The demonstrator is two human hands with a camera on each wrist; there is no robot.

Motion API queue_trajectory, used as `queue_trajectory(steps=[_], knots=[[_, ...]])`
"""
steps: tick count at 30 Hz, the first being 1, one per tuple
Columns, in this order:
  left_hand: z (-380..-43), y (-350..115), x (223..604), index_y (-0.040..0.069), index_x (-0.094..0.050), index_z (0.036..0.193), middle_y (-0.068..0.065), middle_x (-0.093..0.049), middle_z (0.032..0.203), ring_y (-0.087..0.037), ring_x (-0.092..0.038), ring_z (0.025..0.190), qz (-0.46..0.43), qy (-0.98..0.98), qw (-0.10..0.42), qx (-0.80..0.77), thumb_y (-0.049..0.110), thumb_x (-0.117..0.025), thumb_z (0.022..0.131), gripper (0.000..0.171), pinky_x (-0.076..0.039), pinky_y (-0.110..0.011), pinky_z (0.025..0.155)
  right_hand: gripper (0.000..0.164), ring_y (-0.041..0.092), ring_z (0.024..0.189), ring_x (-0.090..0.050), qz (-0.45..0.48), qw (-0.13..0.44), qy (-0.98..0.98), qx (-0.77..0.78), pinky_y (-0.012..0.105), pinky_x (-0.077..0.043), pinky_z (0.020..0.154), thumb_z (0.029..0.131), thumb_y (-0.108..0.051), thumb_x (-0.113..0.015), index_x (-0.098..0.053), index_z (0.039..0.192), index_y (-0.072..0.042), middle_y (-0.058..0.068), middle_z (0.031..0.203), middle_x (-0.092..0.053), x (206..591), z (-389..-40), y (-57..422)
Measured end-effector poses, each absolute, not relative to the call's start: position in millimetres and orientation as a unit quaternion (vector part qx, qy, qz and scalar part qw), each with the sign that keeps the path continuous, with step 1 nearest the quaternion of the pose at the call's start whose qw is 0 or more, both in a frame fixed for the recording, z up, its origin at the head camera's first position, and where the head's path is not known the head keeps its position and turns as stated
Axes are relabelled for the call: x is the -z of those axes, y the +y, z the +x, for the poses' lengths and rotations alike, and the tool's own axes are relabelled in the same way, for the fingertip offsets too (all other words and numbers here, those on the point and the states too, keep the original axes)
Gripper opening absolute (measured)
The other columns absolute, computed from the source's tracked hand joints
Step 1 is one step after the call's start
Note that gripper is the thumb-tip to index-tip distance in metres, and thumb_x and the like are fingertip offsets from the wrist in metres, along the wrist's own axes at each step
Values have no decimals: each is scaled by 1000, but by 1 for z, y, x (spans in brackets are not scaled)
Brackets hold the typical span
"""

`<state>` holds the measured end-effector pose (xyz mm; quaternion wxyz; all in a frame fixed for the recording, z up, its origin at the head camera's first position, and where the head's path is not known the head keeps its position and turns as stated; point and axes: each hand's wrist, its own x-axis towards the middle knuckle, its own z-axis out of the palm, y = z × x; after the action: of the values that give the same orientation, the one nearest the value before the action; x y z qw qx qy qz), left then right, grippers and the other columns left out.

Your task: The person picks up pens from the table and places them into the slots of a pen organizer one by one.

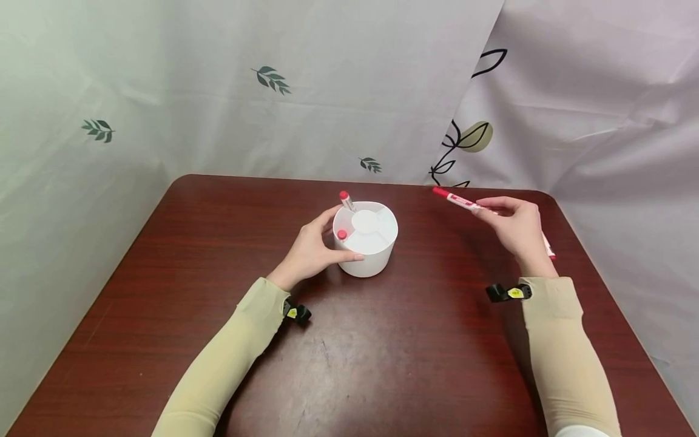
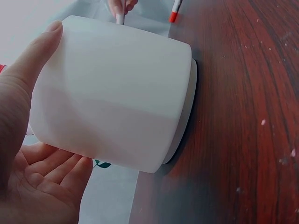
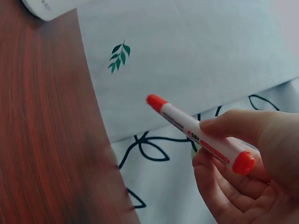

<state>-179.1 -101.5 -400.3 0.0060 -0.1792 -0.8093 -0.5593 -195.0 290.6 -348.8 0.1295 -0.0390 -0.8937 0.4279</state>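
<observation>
Right hand (image 1: 516,227) hovers, pinching a red-capped marker (image 1: 461,202).

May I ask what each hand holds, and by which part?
The right hand pinches a red-capped marker by its barrel; the left hand grips a white pen holder by its outer wall.

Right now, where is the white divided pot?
In the head view, the white pot stands on the brown table near the picture's middle, its left side held by the left hand; the right hand is off to its right.
</observation>
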Motion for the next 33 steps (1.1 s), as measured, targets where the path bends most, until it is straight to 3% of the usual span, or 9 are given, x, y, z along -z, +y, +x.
queue_trajectory(steps=[6,12,18,33], knots=[[-176,-99,392,9,-43,153,-8,-57,140,-26,-57,128,-178,-811,0,557,12,-96,70,99,-42,-44,108,40,15,81,-51,-36,135,-890,-434,22,-42,59,86,-43,-82,-80,111,-12,-14,85,-68,345,-191,284],[-178,-101,400,21,-44,154,2,-57,140,-19,-57,127,-179,-807,6,562,26,-99,68,103,-42,-41,108,35,10,71,-54,-29,150,-867,-474,20,-43,56,85,-33,-85,-80,110,-9,-14,86,-69,342,-188,275],[-179,-102,402,25,-47,152,8,-58,137,-13,-58,125,-181,-808,8,560,33,-98,67,99,-43,-38,106,32,5,64,-58,-11,182,-821,-541,18,-45,55,82,-19,-88,-79,109,-5,-11,82,-71,333,-187,264],[-181,-103,403,24,-46,152,10,-59,136,-11,-58,124,-178,-814,11,552,36,-98,67,101,-44,-37,106,34,18,80,-70,93,199,-668,-711,23,-56,79,79,7,-83,-72,112,8,10,94,-73,299,-183,228]])
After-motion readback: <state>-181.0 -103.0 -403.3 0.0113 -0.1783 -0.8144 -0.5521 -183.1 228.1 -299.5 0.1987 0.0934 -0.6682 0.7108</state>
